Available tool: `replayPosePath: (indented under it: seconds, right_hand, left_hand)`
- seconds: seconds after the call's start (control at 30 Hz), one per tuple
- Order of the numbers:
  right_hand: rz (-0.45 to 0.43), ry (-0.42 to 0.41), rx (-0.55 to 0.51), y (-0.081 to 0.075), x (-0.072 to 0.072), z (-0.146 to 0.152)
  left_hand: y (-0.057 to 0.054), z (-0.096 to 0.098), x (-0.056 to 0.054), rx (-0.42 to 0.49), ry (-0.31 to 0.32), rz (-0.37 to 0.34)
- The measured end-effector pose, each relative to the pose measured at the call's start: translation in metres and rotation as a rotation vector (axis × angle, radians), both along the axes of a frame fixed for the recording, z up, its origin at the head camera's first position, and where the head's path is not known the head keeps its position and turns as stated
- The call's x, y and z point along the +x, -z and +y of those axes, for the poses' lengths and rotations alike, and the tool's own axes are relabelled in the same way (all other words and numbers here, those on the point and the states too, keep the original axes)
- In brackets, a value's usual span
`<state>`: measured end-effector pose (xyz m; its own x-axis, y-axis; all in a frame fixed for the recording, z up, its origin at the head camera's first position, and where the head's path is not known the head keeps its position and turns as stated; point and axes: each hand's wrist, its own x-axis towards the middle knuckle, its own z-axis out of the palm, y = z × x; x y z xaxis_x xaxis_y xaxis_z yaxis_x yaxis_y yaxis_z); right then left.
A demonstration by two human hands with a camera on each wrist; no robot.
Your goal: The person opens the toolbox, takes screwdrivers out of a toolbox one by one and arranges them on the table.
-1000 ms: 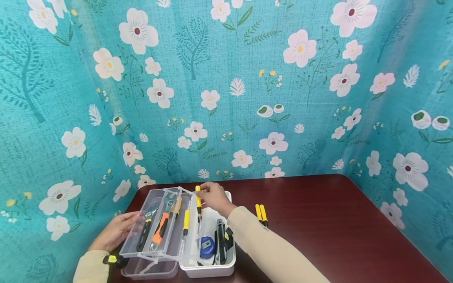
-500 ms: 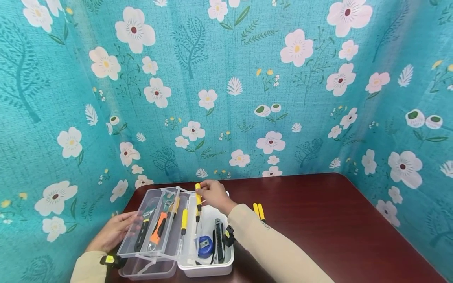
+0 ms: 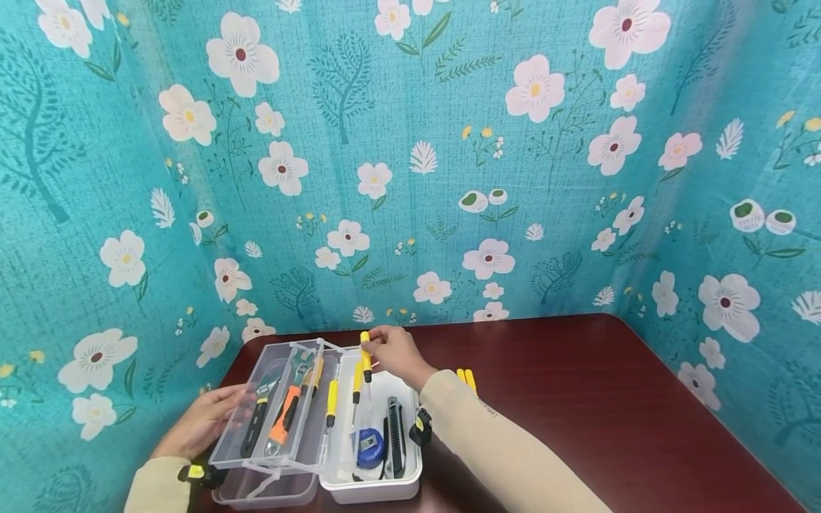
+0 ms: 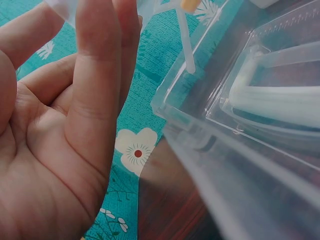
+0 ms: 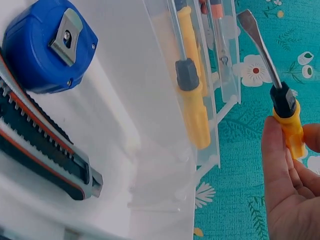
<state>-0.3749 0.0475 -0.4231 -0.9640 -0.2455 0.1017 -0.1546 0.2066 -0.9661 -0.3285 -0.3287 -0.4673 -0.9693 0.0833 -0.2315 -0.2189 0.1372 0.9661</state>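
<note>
Yellow-handled screwdriver (image 3: 367, 363), tip down, pinched in the right hand (image 3: 395, 354) above the white box (image 3: 372, 491); left hand (image 3: 207, 417), fingers nearly straight, touches the clear tray (image 3: 256, 462). Right-sleeve lettering (image 3: 489, 407) appears, too small to read.

The screwdriver handle (image 5: 290, 125) is yellow-and-black, the teal cloth (image 3: 442, 182) flowered.

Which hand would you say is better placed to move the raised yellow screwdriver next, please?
The right hand, I'd judge: it holds the screwdriver, whereas the left hand is at the clear tray, on the side away from the white box.
</note>
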Motion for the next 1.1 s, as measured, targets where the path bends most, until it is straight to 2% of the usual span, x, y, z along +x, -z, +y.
replayPosePath:
  seconds: [0.53, 0.63, 0.87, 1.1]
  right_hand:
    - [-0.003, 0.041, 0.028, 0.000, -0.002, 0.017]
    - [0.002, 0.047, 0.027, 0.000, -0.004, 0.022]
    - [0.005, 0.068, 0.041, 0.002, -0.007, 0.033]
    - [-0.011, 0.065, 0.042, 0.005, -0.007, 0.039]
  left_hand:
    - [0.002, -0.007, 0.000, 0.008, 0.013, -0.003]
    - [0.001, -0.006, 0.000, 0.008, 0.024, 0.007]
    - [-0.004, -0.001, -0.001, 0.010, 0.004, 0.013]
    - [0.000, -0.003, 0.001, -0.004, 0.012, 0.013]
